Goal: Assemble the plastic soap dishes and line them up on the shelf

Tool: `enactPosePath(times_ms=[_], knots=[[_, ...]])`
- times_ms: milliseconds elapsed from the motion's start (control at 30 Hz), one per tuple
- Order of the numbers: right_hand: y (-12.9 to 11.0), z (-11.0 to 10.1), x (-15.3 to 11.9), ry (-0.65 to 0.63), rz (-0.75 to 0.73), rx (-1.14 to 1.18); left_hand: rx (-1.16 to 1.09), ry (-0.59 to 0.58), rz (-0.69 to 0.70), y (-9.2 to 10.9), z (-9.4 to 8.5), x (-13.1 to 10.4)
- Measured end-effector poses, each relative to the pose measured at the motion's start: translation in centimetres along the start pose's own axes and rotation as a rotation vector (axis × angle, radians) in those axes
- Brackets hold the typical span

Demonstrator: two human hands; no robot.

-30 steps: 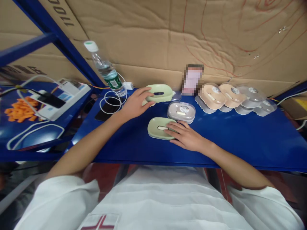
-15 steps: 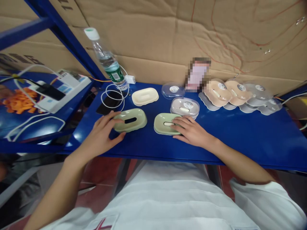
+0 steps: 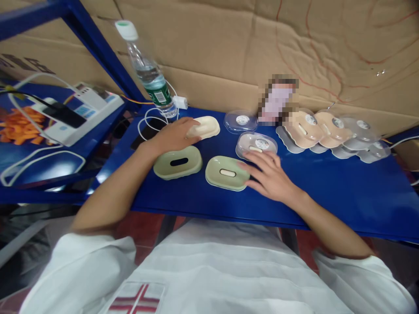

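My left hand (image 3: 178,136) reaches over the left green dish, its fingers and thumb around the left end of a cream oval dish (image 3: 209,127). Below that arm lies a green dish (image 3: 193,168) with a dark slot in its middle. My right hand (image 3: 266,174) is spread, fingertips at the right edge of a second green dish (image 3: 216,176), which has a pale insert in its slot. Just behind the right fingers is a grey dish under a clear lid (image 3: 242,141) with a round label.
A clear lid (image 3: 234,122), a blurred-out phone (image 3: 276,102) and several lidded peach and grey dishes (image 3: 303,126) line the back. A water bottle (image 3: 157,87) and white cable stand back left. A power strip (image 3: 98,111) lies at the far left.
My left hand has moved from the left green dish up and right to the cream dish. My right hand has shifted slightly right, uncovering more of its green dish. The view has shifted a little.
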State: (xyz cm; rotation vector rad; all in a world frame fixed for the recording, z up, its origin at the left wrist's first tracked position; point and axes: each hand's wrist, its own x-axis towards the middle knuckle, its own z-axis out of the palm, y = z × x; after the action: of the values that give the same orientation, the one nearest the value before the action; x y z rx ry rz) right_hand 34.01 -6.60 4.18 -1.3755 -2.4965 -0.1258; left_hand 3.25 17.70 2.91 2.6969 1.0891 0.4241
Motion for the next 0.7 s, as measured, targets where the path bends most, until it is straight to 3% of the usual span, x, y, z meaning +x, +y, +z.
enactPosePath(times_ms=[100, 233, 400, 500, 600, 700], knots=[[1.8, -0.9, 0.1, 0.054, 0.151, -0.055, -0.007, 0.009, 0.022, 1.3, -1.0, 0.0], [3.8, -1.0, -0.3, 0.007, 0.263, -0.075, -0.097, -0.050, 0.165, 4.7, -1.7, 3.2], [5.0, -0.2, -0.9, -0.058, 0.318, -0.023, 0.033, -0.173, 0.252, 7.8, 1.2, 9.5], [5.0, 0.0, -1.1, -0.047, 0.322, -0.034, 0.109, -0.215, 0.233, 8.6, 2.1, 11.5], [4.9, 0.1, -1.1, -0.041, 0.336, -0.055, 0.085, -0.192, 0.222, 8.2, 0.2, 9.9], [4.5, -0.4, -0.8, -0.005, 0.326, -0.051, -0.068, -0.086, 0.260, 7.7, -3.1, 4.2]])
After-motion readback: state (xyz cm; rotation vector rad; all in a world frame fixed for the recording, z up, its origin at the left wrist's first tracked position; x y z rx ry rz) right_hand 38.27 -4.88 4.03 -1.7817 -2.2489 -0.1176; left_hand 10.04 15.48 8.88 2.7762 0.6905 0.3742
